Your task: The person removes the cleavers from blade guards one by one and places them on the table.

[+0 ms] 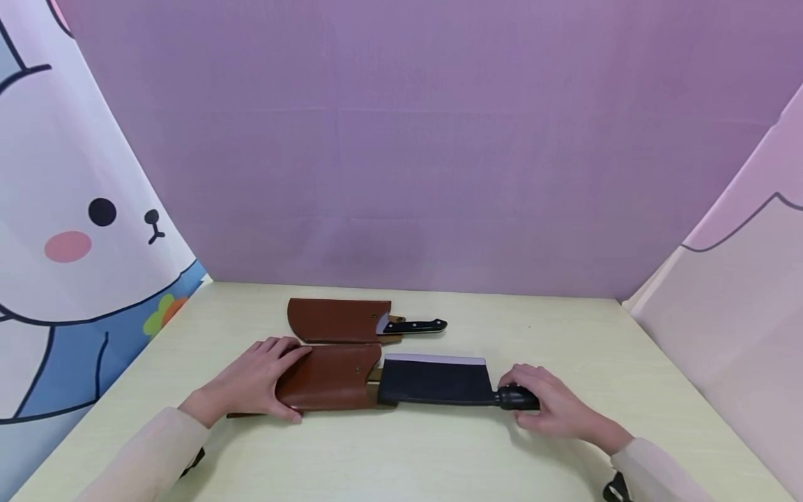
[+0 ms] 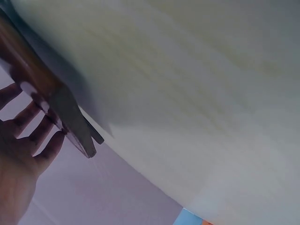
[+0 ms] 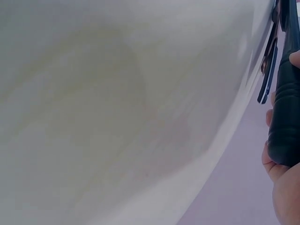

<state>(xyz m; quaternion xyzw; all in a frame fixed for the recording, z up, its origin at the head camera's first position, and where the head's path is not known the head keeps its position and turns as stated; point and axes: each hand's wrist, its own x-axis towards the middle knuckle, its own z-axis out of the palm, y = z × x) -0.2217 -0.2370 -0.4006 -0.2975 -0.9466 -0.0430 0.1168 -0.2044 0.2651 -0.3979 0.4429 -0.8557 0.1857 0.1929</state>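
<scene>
Gripping the black handle point(image 1: 517, 398) of a cleaver, the right hand point(image 1: 551, 403) has its thumb on the near side and its fingers on the far side, with the butt end toward the palm. The left hand point(image 1: 254, 380) holds the left end of a brown sheath point(image 1: 335, 376), spanning its width, index finger by the far edge and thumb by the near one; the left wrist view shows the other fingers spread along its surface. A thin dark strip point(image 1: 243, 415) shows at the sheath's near left corner, beside the thumb.

Between the hands lies the cleaver's black blade point(image 1: 433, 381), flat, its pale edge facing away from the person. The blade's left end meets the sheath's mouth; whether any of it is inside, I cannot tell. Its right end runs into the gripped handle.

Just beyond the sheath lies a second sheath point(image 1: 339, 321), also brown, with a smaller knife point(image 1: 417, 326) in it, black handle pointing right. Everything rests on a pale table point(image 1: 439, 460). Behind stands a purple backdrop point(image 1: 433, 139); a cartoon panel point(image 1: 56, 160) is at the left.
</scene>
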